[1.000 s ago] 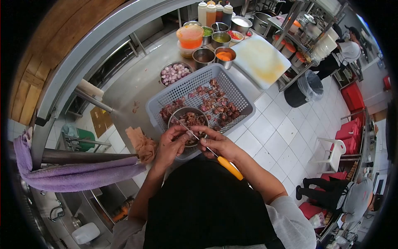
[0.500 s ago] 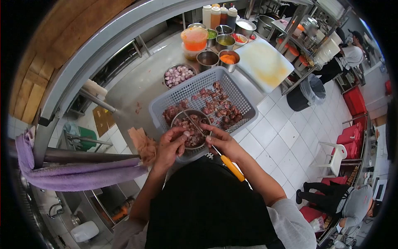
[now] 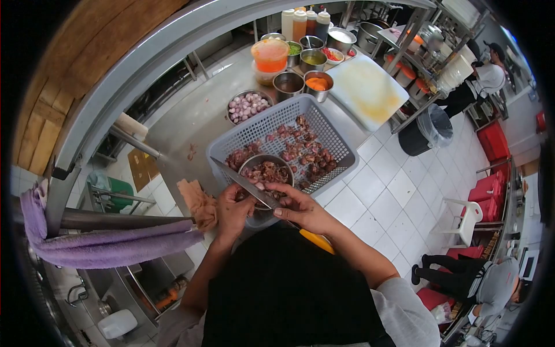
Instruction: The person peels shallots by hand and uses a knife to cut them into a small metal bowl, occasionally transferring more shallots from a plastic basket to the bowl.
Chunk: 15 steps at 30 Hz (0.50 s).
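In my right hand [image 3: 300,209] is a knife [image 3: 317,241] with a yellow handle. Its broad blade slants up and left, passing over my left fingertips. My left hand [image 3: 233,210] is closed in a pinch around a small shallot, mostly hidden by the fingers and blade. Both hands are at the near rim of a metal bowl [image 3: 267,165] containing reddish-brown skins and shallots. That bowl sits inside a grey perforated basket [image 3: 338,136], where unpeeled shallots [image 3: 312,159] and loose skins lie. Beyond the basket's far left edge, peeled shallots [image 3: 248,107] fill another metal bowl.
A stained white cutting board [image 3: 367,87] lies right of several metal containers and an orange-filled tub [image 3: 270,55]. Squeeze bottles [image 3: 299,24] stand behind. A purple towel [image 3: 110,246] hangs on a rail at left. Two people are at the right, near a black bin [image 3: 415,139].
The knife has turned so its blade now shows its flat side, and it lies closer to my left fingers. My right hand has shifted slightly left and down.
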Motion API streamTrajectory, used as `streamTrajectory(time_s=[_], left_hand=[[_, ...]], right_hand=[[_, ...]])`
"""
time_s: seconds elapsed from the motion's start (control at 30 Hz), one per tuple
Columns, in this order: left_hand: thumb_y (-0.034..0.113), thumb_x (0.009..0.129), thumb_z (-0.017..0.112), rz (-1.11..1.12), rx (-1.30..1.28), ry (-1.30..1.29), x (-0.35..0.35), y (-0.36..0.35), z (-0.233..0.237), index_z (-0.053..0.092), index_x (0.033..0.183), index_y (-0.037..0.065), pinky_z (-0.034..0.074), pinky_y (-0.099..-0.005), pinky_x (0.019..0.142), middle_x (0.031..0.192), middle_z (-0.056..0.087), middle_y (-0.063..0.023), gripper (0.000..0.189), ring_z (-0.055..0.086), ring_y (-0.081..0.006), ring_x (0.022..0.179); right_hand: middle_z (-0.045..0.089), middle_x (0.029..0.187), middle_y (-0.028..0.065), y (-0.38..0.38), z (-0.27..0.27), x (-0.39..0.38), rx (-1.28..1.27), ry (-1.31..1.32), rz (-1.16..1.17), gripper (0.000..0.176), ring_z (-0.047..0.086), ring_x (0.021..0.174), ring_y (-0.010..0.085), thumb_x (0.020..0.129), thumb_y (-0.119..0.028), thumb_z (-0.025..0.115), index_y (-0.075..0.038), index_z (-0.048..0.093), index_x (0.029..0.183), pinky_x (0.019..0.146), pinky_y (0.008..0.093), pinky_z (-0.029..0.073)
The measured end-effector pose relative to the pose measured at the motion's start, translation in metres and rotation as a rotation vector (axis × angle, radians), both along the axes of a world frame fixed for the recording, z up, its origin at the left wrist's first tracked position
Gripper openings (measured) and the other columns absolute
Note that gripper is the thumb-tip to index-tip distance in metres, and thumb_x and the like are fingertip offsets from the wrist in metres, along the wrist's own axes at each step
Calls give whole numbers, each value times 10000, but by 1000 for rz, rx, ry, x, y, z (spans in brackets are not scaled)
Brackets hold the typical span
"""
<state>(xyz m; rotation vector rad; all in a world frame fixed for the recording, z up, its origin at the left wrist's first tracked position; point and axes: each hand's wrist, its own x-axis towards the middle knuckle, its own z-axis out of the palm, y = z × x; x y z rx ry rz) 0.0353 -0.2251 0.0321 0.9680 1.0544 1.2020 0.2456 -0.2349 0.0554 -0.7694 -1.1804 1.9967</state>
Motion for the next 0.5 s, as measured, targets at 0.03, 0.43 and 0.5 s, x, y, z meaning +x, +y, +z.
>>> streamTrajectory(time_s=[0.03,0.43,0.5], left_hand=[[-22,883,659,0,0,0,-1,0,1,637,1136,-15,388,-205,488,905,687,-41,254,519,-47,585],[13,882,686,-33,-26,152,-3,-1,5,655,1125,-17,370,-204,480,817,661,-32,247,499,-34,564],[58,899,691,-64,-116,54,-5,0,6,651,1138,-17,366,-205,463,848,667,-42,253,485,-33,545]], right_hand=[[560,898,-21,0,0,0,4,13,-2,579,499,806,52,941,-119,659,-148,420,1467,694,205,397],[539,861,-37,3,-1,3,-40,-82,-39,496,465,732,71,952,-223,645,-180,497,1423,650,220,372],[543,864,-38,5,-8,4,-103,-34,-73,480,470,715,72,956,-235,638,-186,508,1415,631,221,373]])
